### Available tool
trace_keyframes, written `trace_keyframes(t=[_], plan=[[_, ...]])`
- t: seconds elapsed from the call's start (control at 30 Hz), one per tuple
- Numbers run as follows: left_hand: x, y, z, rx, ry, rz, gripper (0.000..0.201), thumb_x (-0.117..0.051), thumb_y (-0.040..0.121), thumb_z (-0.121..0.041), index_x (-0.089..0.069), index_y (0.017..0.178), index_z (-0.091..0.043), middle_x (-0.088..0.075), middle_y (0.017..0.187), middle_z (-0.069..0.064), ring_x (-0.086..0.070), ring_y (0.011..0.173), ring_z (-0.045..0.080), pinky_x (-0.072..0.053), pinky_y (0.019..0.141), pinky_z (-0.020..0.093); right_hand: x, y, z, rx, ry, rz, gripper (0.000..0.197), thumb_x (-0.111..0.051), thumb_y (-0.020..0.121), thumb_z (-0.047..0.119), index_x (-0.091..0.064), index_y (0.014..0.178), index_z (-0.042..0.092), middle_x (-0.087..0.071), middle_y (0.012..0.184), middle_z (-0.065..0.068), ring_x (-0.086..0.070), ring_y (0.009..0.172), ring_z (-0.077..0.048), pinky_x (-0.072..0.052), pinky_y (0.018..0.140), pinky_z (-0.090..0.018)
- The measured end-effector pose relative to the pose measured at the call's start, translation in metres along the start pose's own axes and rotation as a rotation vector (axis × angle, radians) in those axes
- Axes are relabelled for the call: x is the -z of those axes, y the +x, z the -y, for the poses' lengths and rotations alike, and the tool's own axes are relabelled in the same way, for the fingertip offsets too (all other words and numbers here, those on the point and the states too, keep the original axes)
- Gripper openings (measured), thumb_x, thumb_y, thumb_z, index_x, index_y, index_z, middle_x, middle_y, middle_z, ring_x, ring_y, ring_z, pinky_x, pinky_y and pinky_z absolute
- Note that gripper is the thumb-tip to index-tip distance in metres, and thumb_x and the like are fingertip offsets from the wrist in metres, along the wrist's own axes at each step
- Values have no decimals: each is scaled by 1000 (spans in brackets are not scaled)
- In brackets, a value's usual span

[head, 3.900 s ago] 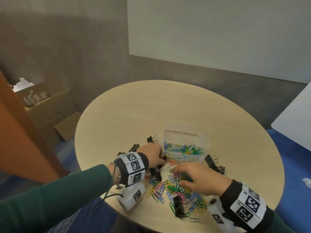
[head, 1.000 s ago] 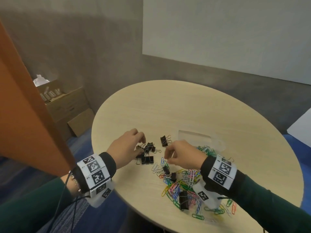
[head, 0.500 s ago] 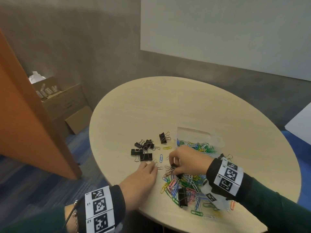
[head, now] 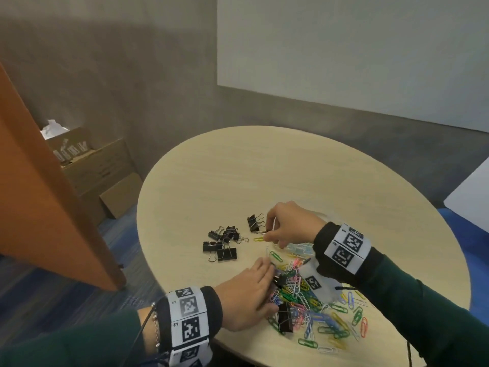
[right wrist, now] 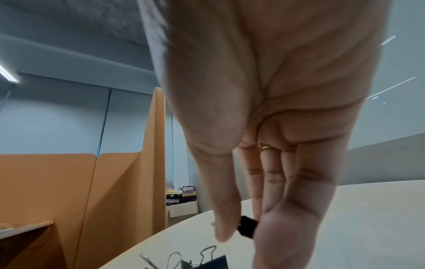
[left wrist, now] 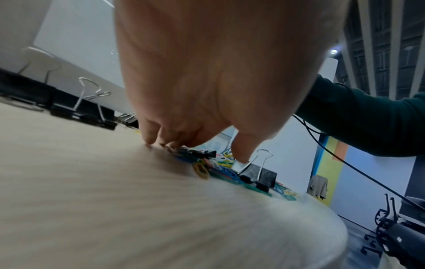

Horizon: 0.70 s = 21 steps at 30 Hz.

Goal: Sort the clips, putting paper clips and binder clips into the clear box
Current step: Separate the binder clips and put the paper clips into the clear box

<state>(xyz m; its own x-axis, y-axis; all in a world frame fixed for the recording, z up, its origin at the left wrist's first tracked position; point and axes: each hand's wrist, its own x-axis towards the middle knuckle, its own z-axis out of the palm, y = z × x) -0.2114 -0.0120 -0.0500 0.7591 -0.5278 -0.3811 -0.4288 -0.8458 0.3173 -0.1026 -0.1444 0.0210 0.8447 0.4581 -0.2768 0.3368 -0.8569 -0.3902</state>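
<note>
A pile of coloured paper clips [head: 312, 300] lies at the near edge of the round table [head: 264, 168], with a large black binder clip [head: 285, 317] in it. My left hand [head: 266, 276] rests on the pile's left edge, its fingertips [left wrist: 149, 142] touching the table beside a small black clip [left wrist: 195, 152]. My right hand [head: 268, 233] pinches a small black binder clip [right wrist: 247, 226] between thumb and fingers, next to a lone binder clip [head: 254, 223]. The clear box [head: 300, 247] is mostly hidden under my right hand and wrist.
Several black binder clips [head: 225, 242] lie grouped left of the hands, and a yellow paper clip [head: 258, 238] lies beside my right fingers. An orange partition [head: 39, 194] and cardboard boxes [head: 92, 168] stand left of the table.
My right hand has left the pile and moved up and left to the lone binder clip, carrying a small black clip. My left hand has slid right onto the pile's edge.
</note>
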Motion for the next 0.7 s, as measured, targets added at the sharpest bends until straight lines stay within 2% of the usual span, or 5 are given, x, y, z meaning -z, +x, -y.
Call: trace_keyframes(t=[0.2, 0.4, 0.57, 0.63, 0.7], plan=[[20, 26, 10, 82, -9, -113, 85, -30, 98, -54, 12, 149, 0, 19, 157, 18, 19, 146, 28, 5, 120, 36, 6, 5, 3, -60, 33, -15, 23, -65, 89, 24, -71, 91, 2, -76, 77, -9, -74, 66, -15, -55, 56, -18], [13, 32, 0, -25, -83, 19, 90, -32, 95, -59, 16, 149, -6, 21, 157, 13, 18, 146, 27, 1, 122, 40, 0, 7, 11, -74, -4, 30, 22, -71, 85, 21, -73, 89, 0, -76, 79, -8, -74, 72, -16, -56, 61, -19], [-3, 32, 3, -143, -141, 10, 88, -35, 94, -58, 16, 150, -14, 23, 158, 9, 23, 145, 24, -2, 122, 45, -11, 12, 19, -69, -106, 94, 26, -72, 83, 21, -70, 96, -2, -76, 87, -10, -74, 80, -19, -59, 80, -32], [4, 24, 5, -152, -182, -34, 83, -39, 97, -49, 12, 151, -11, 19, 159, 8, 17, 147, 22, -7, 123, 42, -12, 9, 20, -54, -130, 47, 33, -71, 84, 20, -65, 109, -1, -74, 98, -13, -72, 86, -22, -58, 77, -29], [16, 11, 8, -155, -198, -63, 71, -39, 99, -39, -4, 152, -8, -1, 161, 9, -3, 149, 23, -17, 121, 38, -9, 2, 15, -48, -86, 2, 33, -70, 85, 16, -61, 114, 3, -72, 100, -12, -71, 79, -20, -56, 68, -26]])
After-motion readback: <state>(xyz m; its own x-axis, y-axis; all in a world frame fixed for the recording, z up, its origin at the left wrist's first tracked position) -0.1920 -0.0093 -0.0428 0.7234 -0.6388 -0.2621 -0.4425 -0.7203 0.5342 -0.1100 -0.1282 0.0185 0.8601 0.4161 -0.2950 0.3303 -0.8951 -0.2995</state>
